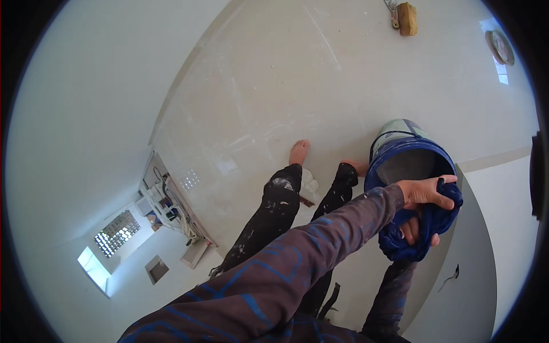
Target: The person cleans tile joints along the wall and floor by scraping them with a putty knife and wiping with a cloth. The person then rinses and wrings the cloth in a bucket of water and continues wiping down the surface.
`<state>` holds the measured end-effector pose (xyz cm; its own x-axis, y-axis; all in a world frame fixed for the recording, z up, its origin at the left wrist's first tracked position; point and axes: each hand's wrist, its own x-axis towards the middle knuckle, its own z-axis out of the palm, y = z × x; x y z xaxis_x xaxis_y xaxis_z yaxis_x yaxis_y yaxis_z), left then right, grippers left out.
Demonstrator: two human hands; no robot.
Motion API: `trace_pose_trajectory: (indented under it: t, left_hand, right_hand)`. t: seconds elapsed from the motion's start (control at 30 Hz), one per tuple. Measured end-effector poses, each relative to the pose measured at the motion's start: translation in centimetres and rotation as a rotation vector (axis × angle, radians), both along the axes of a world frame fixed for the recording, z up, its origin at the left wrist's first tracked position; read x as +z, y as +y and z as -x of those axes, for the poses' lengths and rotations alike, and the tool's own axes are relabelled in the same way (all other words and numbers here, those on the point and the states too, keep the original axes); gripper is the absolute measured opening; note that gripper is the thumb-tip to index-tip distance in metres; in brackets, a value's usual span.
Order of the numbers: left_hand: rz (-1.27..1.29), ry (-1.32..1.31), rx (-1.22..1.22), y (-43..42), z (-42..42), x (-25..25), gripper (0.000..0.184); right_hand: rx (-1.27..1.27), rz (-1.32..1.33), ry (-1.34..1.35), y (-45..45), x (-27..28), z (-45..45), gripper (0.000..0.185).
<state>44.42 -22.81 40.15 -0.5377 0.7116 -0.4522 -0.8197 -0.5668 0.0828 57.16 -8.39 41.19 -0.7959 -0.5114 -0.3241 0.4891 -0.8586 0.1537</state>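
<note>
A bunched, twisted dark blue cloth [394,239] is gripped between both my hands, just beside and over the near rim of a bucket. My left hand [426,191] closes on the cloth's upper part, its arm reaching across from the left. My right hand [417,228] holds the cloth from below, with its fingers partly hidden in the folds. The bucket [400,130] has a blue rim and a pale printed side, and greyish contents [406,166] show inside it. My hands and the cloth cover part of its near rim.
A tan block [407,19] lies beside a scraper-like tool [392,12] on the pale floor [257,86]. A round dish-like object [500,47] is at the far right. A crumpled white item [309,180] lies by my bare foot [299,152]. Wires [452,277] protrude from the wall.
</note>
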Motion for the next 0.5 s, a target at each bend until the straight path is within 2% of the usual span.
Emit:
trace_pose_trajectory:
  t: [0.07, 0.1, 0.13, 0.17, 0.2, 0.27, 0.3, 0.37, 0.43, 0.47, 0.5]
  left_hand:
    - [0.02, 0.103, -0.072, 0.8, 1.4, 0.1, 0.096]
    - [0.251, 0.235, -0.206, 1.2, 1.9, 0.2, 0.091]
    - [0.478, 0.372, -0.34, 1.7, 2.0, 0.0, 0.087]
    - [0.676, 0.442, -0.375, 2.0, 1.7, 0.2, 0.077]
    - [0.657, 0.447, -0.398, 2.5, 0.8, -0.5, 0.077]
    - [1.055, 0.782, -0.401, 3.3, -1.6, -2.9, 0.073]
    - [1.086, 0.843, -0.512, 2.9, -2.0, -3.6, 0.071]
    - [1.17, 0.99, -0.814, 2.3, -1.9, -5.0, 0.068]
    - [1.147, 1.061, -0.819, 2.7, -0.8, -4.8, 0.069]
    - [1.133, 1.079, -0.827, 2.6, -1.0, -4.4, 0.07]
    - [1.097, 1.051, -0.786, 2.4, -1.1, -4.3, 0.069]
  right_hand:
    - [0.184, -0.524, -0.033, 1.3, 1.1, -0.3, 0.073]
    - [0.161, -0.535, -0.042, 1.4, 1.4, 0.1, 0.073]
    - [0.362, -0.852, -0.102, 1.2, 1.6, 1.0, 0.068]
    - [0.575, -1.161, -0.175, 1.0, 1.6, 1.7, 0.063]
    - [0.556, -1.168, -0.2, 0.3, 0.4, 1.4, 0.063]
    - [0.47, -1.681, 0.028, -1.9, -3.6, -0.2, 0.065]
    - [0.456, -1.695, -0.004, -2.2, -5.2, -1.0, 0.065]
    - [0.689, -1.92, 0.273, -1.7, -8.9, -2.6, 0.073]
    - [0.55, -1.94, 0.164, -0.4, -13.9, -4.9, 0.074]
    - [0.46, -1.929, 0.07, -0.9, -14.8, -6.5, 0.074]
    - [0.451, -1.924, 0.031, -2.3, -13.3, -7.2, 0.074]
